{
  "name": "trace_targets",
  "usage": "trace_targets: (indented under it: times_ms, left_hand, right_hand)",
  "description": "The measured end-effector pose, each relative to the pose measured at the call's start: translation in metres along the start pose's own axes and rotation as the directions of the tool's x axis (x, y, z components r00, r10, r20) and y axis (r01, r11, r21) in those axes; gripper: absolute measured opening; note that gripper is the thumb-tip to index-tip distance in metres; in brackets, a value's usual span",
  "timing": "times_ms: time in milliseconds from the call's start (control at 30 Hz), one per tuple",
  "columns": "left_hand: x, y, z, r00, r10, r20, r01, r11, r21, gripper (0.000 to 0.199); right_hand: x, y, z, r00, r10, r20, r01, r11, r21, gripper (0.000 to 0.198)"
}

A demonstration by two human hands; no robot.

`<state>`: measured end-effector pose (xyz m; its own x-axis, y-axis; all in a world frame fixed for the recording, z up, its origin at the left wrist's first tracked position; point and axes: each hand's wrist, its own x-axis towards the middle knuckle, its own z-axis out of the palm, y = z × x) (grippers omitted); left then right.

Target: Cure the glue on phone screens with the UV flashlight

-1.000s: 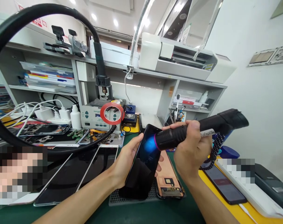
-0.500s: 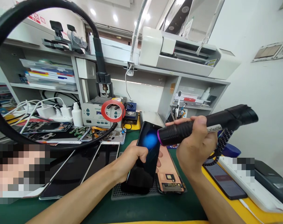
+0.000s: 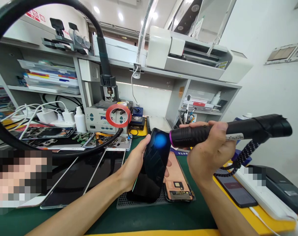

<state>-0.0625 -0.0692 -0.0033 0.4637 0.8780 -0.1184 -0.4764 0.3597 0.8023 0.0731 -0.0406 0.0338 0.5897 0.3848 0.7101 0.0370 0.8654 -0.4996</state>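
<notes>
My left hand holds a black smartphone by its sides, thumb along the left edge and fingertips showing at the right edge. The phone is tilted up, glossy screen towards me, its lower end over a grey perforated mat. Closed around a black flashlight with a purple ring is my right hand. Its lit head is close to the phone's upper right, casting a round blue spot on the screen. A patterned wrist strap hangs from the flashlight. Beside the phone lies a copper-coloured phone panel.
Large dark-screened devices lie at left, under a thick black hose. A soldering station with red tape roll stands behind. At right are another phone and a white power strip.
The blue spot has moved up and right on the phone screen. My left thumb has lifted off the screen to the phone's edge. The flashlight has shifted slightly right.
</notes>
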Motion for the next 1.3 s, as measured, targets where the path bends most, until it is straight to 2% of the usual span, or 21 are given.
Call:
trace_targets:
  times_ms: [133, 233, 333, 600, 767, 1100, 1300]
  left_hand:
    - [0.0, -0.003, 0.003, 0.999, -0.003, 0.041, 0.003, 1.0, -0.01, 0.065]
    - [0.0, -0.004, 0.001, 0.997, -0.068, 0.041, 0.067, 0.997, 0.025, 0.072]
    - [0.001, -0.004, -0.001, 0.99, -0.127, 0.059, 0.124, 0.991, 0.047, 0.077]
    - [0.003, -0.007, -0.005, 0.98, -0.169, 0.104, 0.163, 0.985, 0.058, 0.076]
    - [0.002, -0.007, -0.003, 0.983, -0.128, 0.129, 0.115, 0.988, 0.102, 0.074]
    - [0.0, -0.007, -0.003, 0.985, -0.093, 0.144, 0.079, 0.992, 0.098, 0.068]
    - [0.001, -0.008, -0.007, 0.98, -0.125, 0.153, 0.106, 0.986, 0.127, 0.072]
  right_hand:
    - [0.004, 0.001, -0.002, 0.996, 0.088, 0.014, -0.088, 0.996, -0.008, 0.031]
    - [0.007, 0.002, -0.004, 0.98, 0.199, 0.007, -0.199, 0.98, -0.013, 0.03]
    - [0.009, 0.003, -0.005, 0.969, 0.246, 0.022, -0.246, 0.969, -0.023, 0.032]
    - [0.008, 0.003, -0.004, 0.981, 0.19, 0.05, -0.188, 0.982, -0.03, 0.03]
    - [0.008, 0.002, -0.004, 0.982, 0.181, 0.061, -0.179, 0.983, -0.029, 0.029]
    - [0.013, 0.004, -0.005, 0.972, 0.228, 0.051, -0.229, 0.973, 0.01, 0.04]
    - [0.017, 0.005, -0.006, 0.972, 0.235, 0.014, -0.235, 0.972, 0.017, 0.04]
